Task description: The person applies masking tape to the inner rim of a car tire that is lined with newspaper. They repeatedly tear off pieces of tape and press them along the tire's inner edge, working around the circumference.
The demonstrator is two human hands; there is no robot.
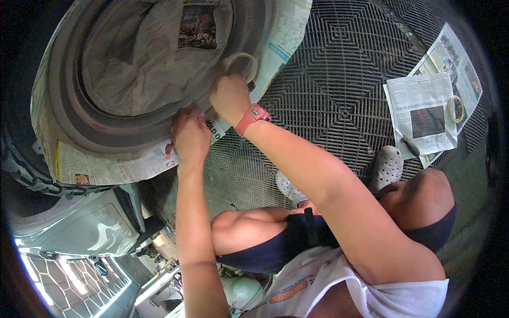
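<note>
A large wheel rim (69,95), dull grey-brown, fills the upper left, with newspaper (116,168) tucked around its outside over the tyre. More newspaper (138,63) lines its middle. My right hand (231,98), with a pink watch on the wrist, is at the rim's near right edge. Its fingers close on a roll of pale masking tape (255,68), partly hidden by the hand. Just to the left, my left hand (192,135) presses curled fingers against the rim's lower edge, where newspaper meets metal. Whatever sits between those fingertips is hidden and blurred.
Dark ribbed floor mats (339,58) lie to the right. Newspaper sheets (419,95) there hold another tape roll (455,109) and a dark-handled tool (410,146). Tyre tread (32,172) shows under the covering. A pale glossy car body (85,225) stands at lower left.
</note>
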